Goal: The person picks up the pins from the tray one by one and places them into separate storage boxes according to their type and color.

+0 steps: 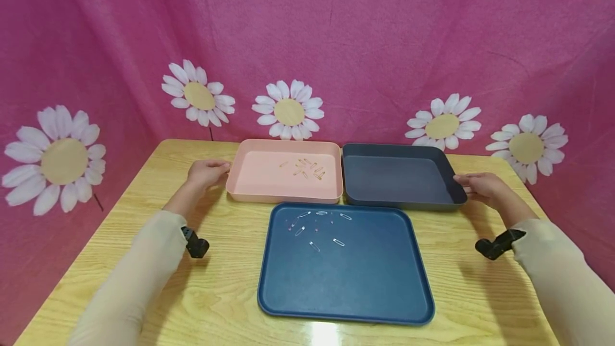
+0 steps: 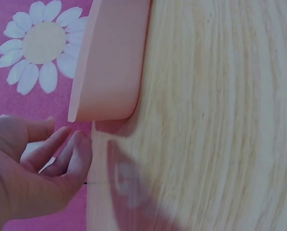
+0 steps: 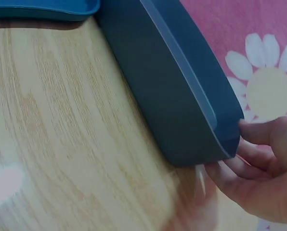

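Near the left end of the pink tray (image 1: pixel 283 197), my left hand (image 1: pixel 207 173) has its thumb and fingers loosely bent. In the left wrist view, that hand (image 2: pixel 42 168) is just beside the tray's corner (image 2: pixel 107 96), with nothing held. My right hand (image 1: pixel 485 186) touches the right end of the dark grey tray (image 1: pixel 403 175). The right wrist view shows the thumb of that hand (image 3: pixel 264 168) at the rim and the fingers along the tray's outer end wall (image 3: pixel 201 154). Several gold safety pins (image 1: pixel 305 175) lie in the pink tray.
In front of both trays lies a flat blue tray (image 1: pixel 346 282) with several silver safety pins (image 1: pixel 338 242) and small bits near its back edge. All three stand on a wooden table (image 1: pixel 226 282). A pink curtain with daisies (image 1: pixel 336 41) hangs behind.
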Tool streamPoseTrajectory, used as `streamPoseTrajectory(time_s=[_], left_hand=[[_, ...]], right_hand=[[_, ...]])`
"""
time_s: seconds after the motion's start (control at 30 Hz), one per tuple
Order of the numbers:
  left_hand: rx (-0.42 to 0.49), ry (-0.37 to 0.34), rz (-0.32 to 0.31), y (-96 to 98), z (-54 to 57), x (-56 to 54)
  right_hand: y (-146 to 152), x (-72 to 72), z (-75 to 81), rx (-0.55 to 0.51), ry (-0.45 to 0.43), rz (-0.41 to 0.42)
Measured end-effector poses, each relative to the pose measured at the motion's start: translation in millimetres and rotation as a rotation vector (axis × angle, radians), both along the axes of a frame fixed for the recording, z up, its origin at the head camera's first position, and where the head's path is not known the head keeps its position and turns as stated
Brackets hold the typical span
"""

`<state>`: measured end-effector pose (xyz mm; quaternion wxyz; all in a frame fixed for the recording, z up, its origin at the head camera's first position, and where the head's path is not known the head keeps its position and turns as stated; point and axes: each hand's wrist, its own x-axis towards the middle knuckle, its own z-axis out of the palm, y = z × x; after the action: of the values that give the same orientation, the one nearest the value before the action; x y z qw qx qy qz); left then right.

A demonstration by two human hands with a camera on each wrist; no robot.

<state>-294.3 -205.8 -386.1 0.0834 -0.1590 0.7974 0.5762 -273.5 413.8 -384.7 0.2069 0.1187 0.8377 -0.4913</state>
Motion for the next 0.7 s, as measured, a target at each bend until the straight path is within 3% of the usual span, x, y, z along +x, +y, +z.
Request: streamPoseTrajectory(time_s=[0.07,0.2,0.37,0.47,0.7], left_hand=[[0.007,-0.019,-0.045,-2.8,2.7,2.4],[-0.012,-0.044,-0.127,-8.2,8.3,8.4],[0.011,-0.037,-0.128,-12.6,15.6,9.9],[0.024,-0.032,-0.129,-15.5,19.4,10.1],[-0.036,-0.007,-0.156,-17.8,26.7,10.4]], right_hand=[[4.8,-1.1,-3.9,-0.034,-0.055,0.034],[10.8,-2.6,-10.3,-0.12,-0.083,0.06],[12.7,-4.5,-14.7,-0.218,-0.089,0.055],[10.7,-4.8,-15.5,-0.225,-0.077,0.051],[-6.1,-5.3,-13.6,-0.226,-0.078,0.123]])
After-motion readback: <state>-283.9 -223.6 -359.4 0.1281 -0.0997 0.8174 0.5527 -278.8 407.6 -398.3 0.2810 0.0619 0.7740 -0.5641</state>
